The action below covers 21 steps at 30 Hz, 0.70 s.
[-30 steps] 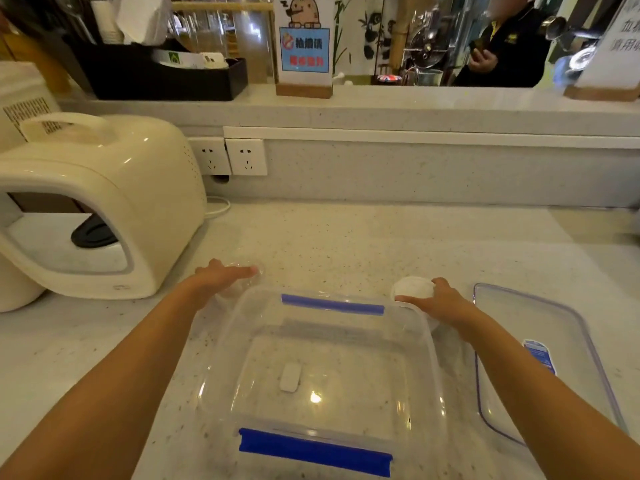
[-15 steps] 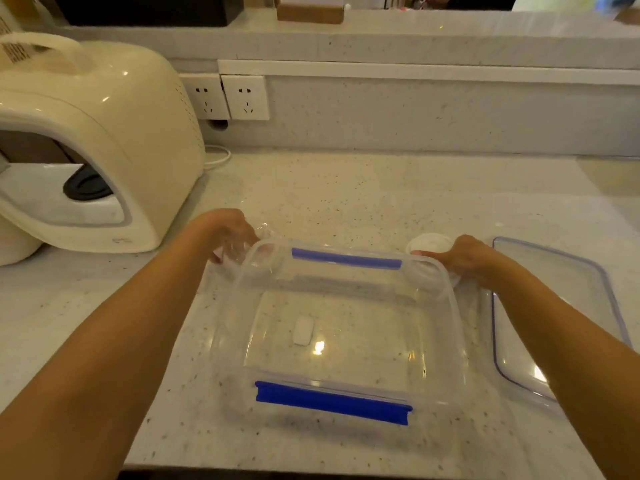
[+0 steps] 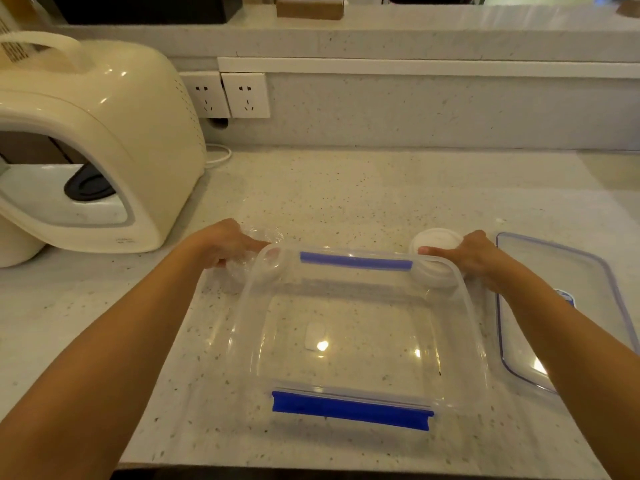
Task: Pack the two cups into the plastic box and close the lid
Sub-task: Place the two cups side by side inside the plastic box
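Fingers of the left hand (image 3: 225, 245) wrap the clear cup (image 3: 258, 252) at the far left corner of the empty box (image 3: 349, 334); the right hand (image 3: 472, 256) grips the white cup (image 3: 434, 242) opposite. Thin clear plastic may buckle or snag the rim. The lid (image 3: 540, 282) lies rightmost.
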{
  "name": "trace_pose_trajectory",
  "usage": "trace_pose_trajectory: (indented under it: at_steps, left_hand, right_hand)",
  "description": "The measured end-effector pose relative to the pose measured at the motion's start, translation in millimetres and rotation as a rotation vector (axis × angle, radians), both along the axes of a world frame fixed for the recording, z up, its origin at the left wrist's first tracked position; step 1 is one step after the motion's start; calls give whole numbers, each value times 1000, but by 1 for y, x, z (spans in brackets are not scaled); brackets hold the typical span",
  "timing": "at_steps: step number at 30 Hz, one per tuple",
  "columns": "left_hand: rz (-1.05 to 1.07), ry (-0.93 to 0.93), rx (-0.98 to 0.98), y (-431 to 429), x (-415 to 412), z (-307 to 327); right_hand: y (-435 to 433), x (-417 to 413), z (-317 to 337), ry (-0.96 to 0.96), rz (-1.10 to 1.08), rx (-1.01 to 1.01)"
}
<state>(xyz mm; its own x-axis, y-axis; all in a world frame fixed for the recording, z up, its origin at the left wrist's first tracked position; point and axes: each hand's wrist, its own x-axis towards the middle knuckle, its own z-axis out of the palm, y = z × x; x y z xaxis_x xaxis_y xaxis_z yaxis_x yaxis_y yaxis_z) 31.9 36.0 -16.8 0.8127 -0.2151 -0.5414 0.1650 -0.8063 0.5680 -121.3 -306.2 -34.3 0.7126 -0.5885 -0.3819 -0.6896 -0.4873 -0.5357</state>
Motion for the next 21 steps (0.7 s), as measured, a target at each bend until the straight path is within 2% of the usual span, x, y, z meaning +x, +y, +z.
trace_pose_trajectory:
  at_steps: [4, 9, 11, 14, 17, 21]
  left_hand:
    - [42, -90, -97, 4, -7, -1]
    - [196, -408, -228, 14, -3, 16]
    - [290, -432, -318, 25, -3, 33]
    - [316, -380, -463, 41, -14, 64]
    - [110, -233, -680, 47, -40, 89]
    - [-290, -172, -570, 33, -81, 103]
  right_hand:
    - [1, -1, 0, -72, -46, 77]
    - [-10, -5, 12, -291, -176, 235]
    - [-17, -7, 29, -417, -221, 280]
    - [-23, -17, 64, -622, -104, 369]
    - [-14, -34, 96, -629, 111, 363]
    - [20, -50, 117, -362, 527, 266]
